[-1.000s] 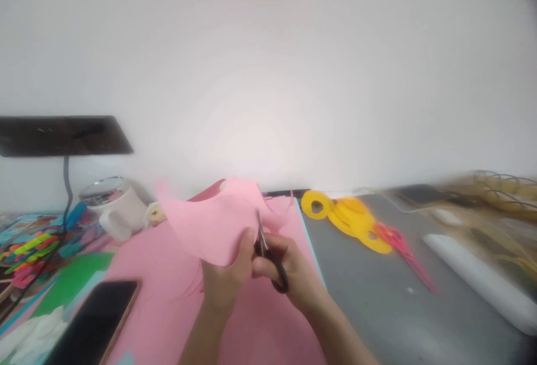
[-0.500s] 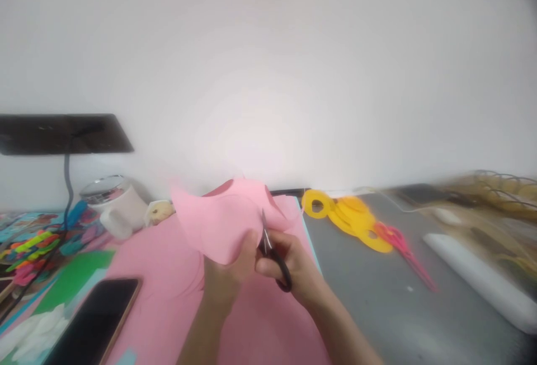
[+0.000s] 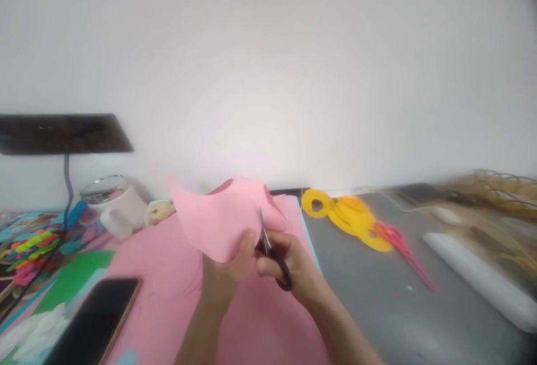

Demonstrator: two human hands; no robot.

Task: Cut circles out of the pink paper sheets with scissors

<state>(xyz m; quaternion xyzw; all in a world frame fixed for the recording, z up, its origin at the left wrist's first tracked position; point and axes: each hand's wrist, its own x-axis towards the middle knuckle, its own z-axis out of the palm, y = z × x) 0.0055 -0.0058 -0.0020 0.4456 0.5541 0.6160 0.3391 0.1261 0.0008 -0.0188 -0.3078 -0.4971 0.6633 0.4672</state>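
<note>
A curled sheet of pink paper point(image 3: 222, 219) is held up off the desk by my left hand point(image 3: 229, 275), thumb on its near face and the other fingers hidden behind it. My right hand point(image 3: 293, 267) grips black-handled scissors point(image 3: 277, 264). Their blades point up and away from me, at the paper's right part, close to my left thumb. Beneath both hands lie more pink sheets point(image 3: 268, 320), with a light blue edge showing at the right.
Left are a black phone point(image 3: 94, 320), green paper point(image 3: 75, 275), a white mug point(image 3: 121, 208) and colourful bits point(image 3: 33, 250). At right lie yellow paper rings point(image 3: 352, 219), pink scissors point(image 3: 405, 253) and a long white object point(image 3: 478, 278). A wall rises behind the desk.
The black scissors and my right hand have shifted very slightly left. My left hand and the pink paper stay almost where they were.
</note>
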